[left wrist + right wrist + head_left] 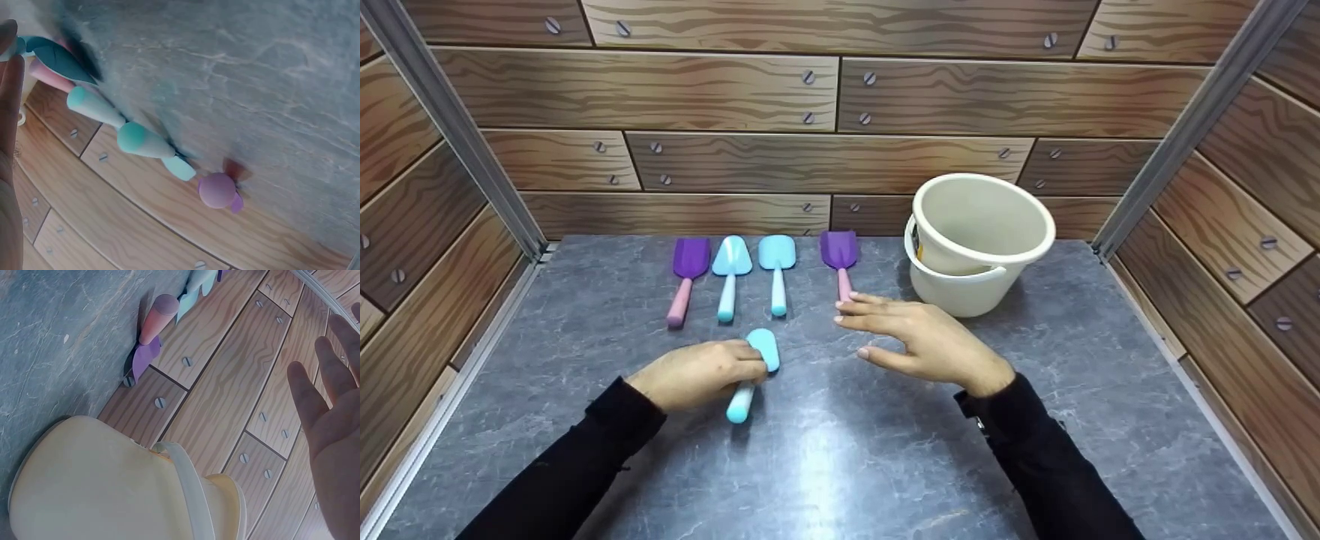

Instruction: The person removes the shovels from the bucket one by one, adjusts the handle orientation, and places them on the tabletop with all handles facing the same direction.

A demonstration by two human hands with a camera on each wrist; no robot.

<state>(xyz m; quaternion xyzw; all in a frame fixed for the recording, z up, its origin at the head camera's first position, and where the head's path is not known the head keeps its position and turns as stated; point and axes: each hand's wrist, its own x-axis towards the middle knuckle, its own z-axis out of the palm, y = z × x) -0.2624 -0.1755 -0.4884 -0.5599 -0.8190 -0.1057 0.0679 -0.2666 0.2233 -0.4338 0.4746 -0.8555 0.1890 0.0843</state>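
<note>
My left hand (706,373) pinches a light-blue toy shovel (739,403) near where its handle meets the blade, just above the grey table. In the left wrist view that shovel's blade (61,59) shows at the upper left beside my fingers. My right hand (926,341) hovers with fingers spread and holds nothing. Its fingertips overlap the pink handle end of a purple shovel (840,251) in the head view; the right wrist view shows them apart. Farther back lie another purple shovel (691,259) and two light-blue shovels, one with a rounded triangular blade (732,259), one squarer (777,253).
Two cream buckets (982,292), one nested inside the other, stand at the back right, close to my right hand. Wood-patterned panels (735,161) enclose the back and both sides. Metal posts (1192,127) run up the corners of the grey table (840,465).
</note>
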